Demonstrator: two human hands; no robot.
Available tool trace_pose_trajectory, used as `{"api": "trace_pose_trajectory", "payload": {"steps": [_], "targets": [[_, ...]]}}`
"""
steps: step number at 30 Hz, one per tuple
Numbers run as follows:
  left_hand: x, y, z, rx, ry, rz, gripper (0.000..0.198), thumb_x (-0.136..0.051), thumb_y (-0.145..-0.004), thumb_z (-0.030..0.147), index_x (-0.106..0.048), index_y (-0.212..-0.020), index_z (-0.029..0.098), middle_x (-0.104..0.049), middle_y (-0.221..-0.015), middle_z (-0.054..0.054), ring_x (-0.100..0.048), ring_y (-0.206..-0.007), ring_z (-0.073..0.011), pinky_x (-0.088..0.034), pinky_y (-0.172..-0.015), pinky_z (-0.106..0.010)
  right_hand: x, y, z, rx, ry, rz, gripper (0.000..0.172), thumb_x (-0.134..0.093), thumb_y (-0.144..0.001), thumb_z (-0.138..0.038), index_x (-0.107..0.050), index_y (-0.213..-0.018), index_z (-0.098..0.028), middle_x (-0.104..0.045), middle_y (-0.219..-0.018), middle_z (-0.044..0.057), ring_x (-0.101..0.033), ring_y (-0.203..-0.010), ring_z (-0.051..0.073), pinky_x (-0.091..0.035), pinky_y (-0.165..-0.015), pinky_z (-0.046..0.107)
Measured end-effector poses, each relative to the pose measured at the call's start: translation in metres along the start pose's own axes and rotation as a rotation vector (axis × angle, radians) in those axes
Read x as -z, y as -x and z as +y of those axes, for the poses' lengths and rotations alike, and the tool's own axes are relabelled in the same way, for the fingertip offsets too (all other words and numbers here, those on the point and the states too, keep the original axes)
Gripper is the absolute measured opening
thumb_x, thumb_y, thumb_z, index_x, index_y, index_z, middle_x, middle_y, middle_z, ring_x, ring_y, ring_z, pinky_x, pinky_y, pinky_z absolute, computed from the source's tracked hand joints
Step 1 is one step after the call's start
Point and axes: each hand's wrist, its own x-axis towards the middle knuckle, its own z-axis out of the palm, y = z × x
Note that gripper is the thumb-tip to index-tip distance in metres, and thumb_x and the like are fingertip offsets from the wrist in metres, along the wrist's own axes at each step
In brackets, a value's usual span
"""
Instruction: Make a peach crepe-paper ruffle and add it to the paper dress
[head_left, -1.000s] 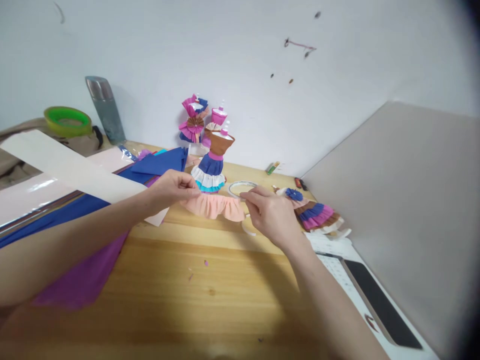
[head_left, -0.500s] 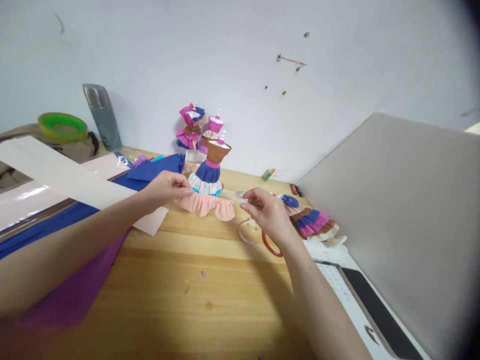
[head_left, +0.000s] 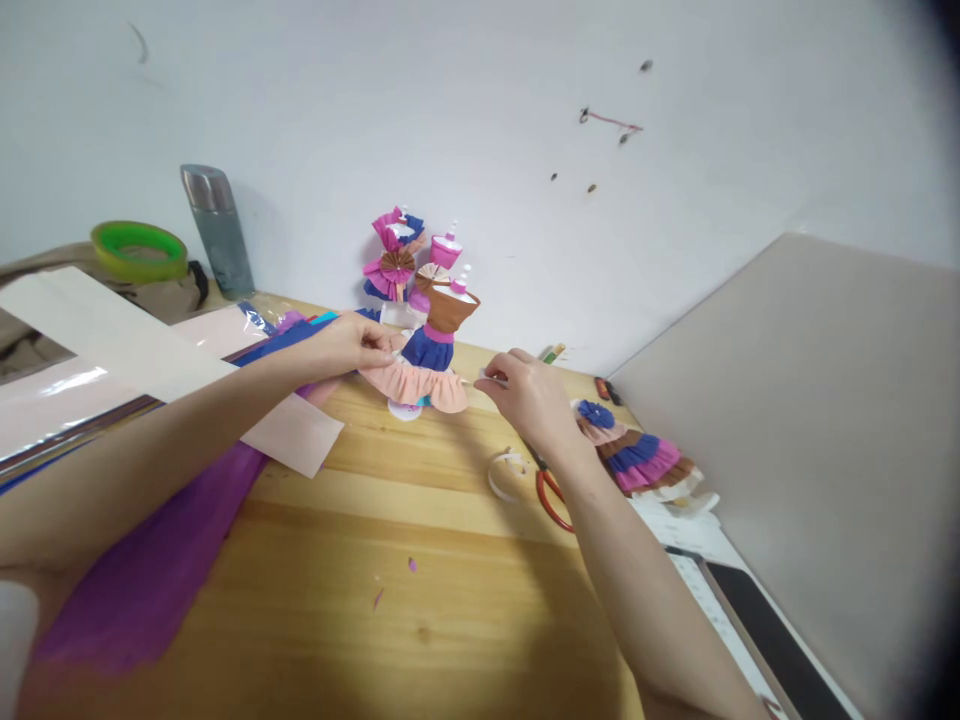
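My left hand [head_left: 358, 343] is closed on the left end of a peach ruffled strip [head_left: 416, 384]. The strip spreads across the front of a small doll-form dress [head_left: 429, 348] with a brown top and blue skirt, covering its lower tiers. My right hand [head_left: 529, 392] pinches a small white strip [head_left: 489, 378] just past the ruffle's right end; its full shape is hidden by the fingers. Under the right wrist lie red-handled scissors [head_left: 553, 502], partly covered. A curled white strip [head_left: 504, 478] rests beside them.
Two more dressed forms [head_left: 395, 262] stand against the wall. A layered paper dress [head_left: 637, 458] lies at the right by an open laptop [head_left: 817, 420]. Paper sheets [head_left: 296, 432], purple paper [head_left: 169, 560], a flask [head_left: 219, 235] and a green tape roll [head_left: 139, 252] are at the left.
My left hand has brought the peach ruffle up and against the dress's skirt. My right hand has moved slightly up, its fingers now closer together. The view has shifted a little.
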Motion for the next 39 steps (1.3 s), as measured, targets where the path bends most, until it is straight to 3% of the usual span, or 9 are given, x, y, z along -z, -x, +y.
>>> {"api": "trace_pose_trajectory", "payload": {"steps": [7, 17, 26, 39], "targets": [[0.008, -0.006, 0.003, -0.028, 0.050, -0.120, 0.021, -0.067, -0.070, 0.033, -0.060, -0.061, 0.015, -0.052, -0.060, 0.004, -0.045, -0.059, -0.0098, -0.034, -0.057, -0.023, -0.001, -0.006, 0.004, 0.028, 0.043, 0.004, 0.008, -0.066, -0.087, -0.024, -0.067, -0.082, -0.017, -0.068, -0.087, 0.008, -0.062, -0.074, 0.021, -0.034, -0.062, 0.029], [0.008, -0.023, 0.001, -0.058, 0.037, -0.133, 0.019, -0.067, -0.067, 0.031, -0.060, -0.061, 0.015, -0.058, -0.067, 0.001, -0.053, -0.066, -0.0125, -0.041, -0.063, -0.026, -0.002, -0.011, 0.006, 0.038, 0.046, 0.052, 0.008, -0.067, -0.085, -0.023, -0.068, -0.080, -0.017, -0.068, -0.084, 0.007, -0.061, -0.071, 0.020, -0.034, -0.061, 0.029], [0.023, -0.012, 0.019, -0.106, 0.001, -0.302, 0.018, -0.069, -0.073, 0.029, -0.063, -0.062, 0.015, -0.058, -0.068, 0.001, -0.054, -0.067, -0.0119, -0.041, -0.063, -0.023, 0.008, 0.001, 0.009, 0.090, 0.014, 0.057, 0.008, -0.070, -0.084, -0.022, -0.068, -0.079, -0.016, -0.068, -0.082, 0.007, -0.061, -0.070, 0.020, -0.035, -0.062, 0.028], [0.017, -0.033, -0.002, -0.155, 0.023, -0.199, 0.013, -0.070, -0.069, 0.025, -0.066, -0.061, 0.015, -0.059, -0.063, 0.001, -0.054, -0.061, -0.0119, -0.042, -0.061, -0.026, 0.002, -0.017, 0.008, 0.018, 0.078, -0.027, 0.009, -0.065, -0.087, -0.025, -0.069, -0.083, -0.018, -0.068, -0.089, 0.008, -0.062, -0.075, 0.021, -0.034, -0.061, 0.030]]}}
